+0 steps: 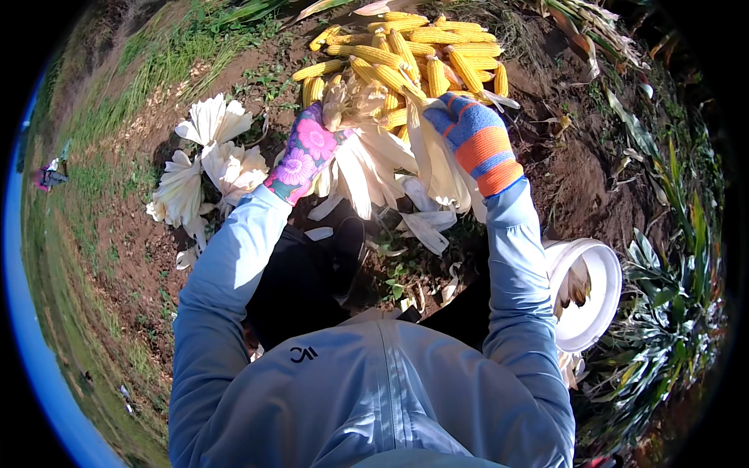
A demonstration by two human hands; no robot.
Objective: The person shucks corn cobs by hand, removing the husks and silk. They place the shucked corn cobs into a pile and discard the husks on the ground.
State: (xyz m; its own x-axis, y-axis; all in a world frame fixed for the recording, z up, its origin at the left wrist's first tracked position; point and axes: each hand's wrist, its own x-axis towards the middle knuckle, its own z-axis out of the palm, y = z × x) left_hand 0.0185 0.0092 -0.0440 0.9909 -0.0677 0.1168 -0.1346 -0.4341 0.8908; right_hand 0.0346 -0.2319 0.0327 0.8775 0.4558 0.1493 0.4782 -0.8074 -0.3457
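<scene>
My left hand (307, 149), in a pink-and-purple floral glove, grips a bunch of pale dry corn husks (366, 167) with brownish silk at its top. My right hand (477, 143) wears a blue-and-orange striped knit glove. Its curled fingers hold the upper end of a long husk strip (430, 152) that hangs down. Between the hands, a yellow ear of corn (393, 77) points toward that strip; whether it is still joined to the husk is hard to tell. Just beyond both hands lies a pile of husked yellow ears (436, 37) on the soil.
Discarded husks (216, 120) lie to the left. On the right stands a white bucket (611, 281) with dry husks showing inside, beside green and dry corn leaves (661, 310). A dark shoe (350, 251) is below the hands. Far left, a person (51, 176) appears small in the field.
</scene>
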